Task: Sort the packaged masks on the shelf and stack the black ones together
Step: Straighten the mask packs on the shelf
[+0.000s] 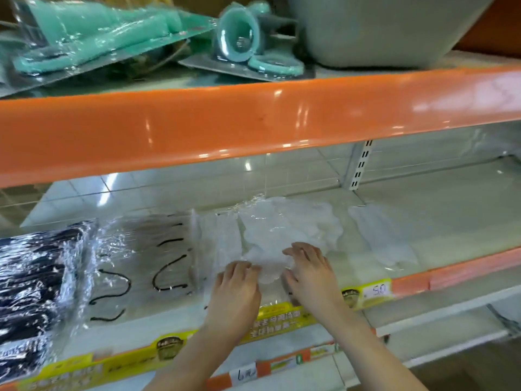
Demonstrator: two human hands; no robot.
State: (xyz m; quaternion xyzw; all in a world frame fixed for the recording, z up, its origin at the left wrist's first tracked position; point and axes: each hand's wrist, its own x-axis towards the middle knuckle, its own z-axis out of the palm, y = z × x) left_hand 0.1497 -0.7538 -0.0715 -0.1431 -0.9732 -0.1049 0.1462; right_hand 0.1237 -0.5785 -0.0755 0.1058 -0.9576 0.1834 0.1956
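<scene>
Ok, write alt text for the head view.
Both hands, left hand and right hand, rest on a clear pack of white masks on an orange-edged shelf. Black mask packs lie at far left.

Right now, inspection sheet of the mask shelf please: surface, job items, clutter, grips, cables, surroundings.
Surface: pale shelf with orange front edge and yellow price strips.
Job's things: black mask packs stacked at far left; clear pack with black ear loops beside them; white mask packs in the middle; another white pack to the right, apart.
Clutter: nothing seen on this shelf.
Grips: left hand and right hand both touch the near edge of the white mask packs; whether they pinch it is unclear.
Cables: nothing seen.
Surroundings: upper shelf holds teal packaged goods and a grey tub.
</scene>
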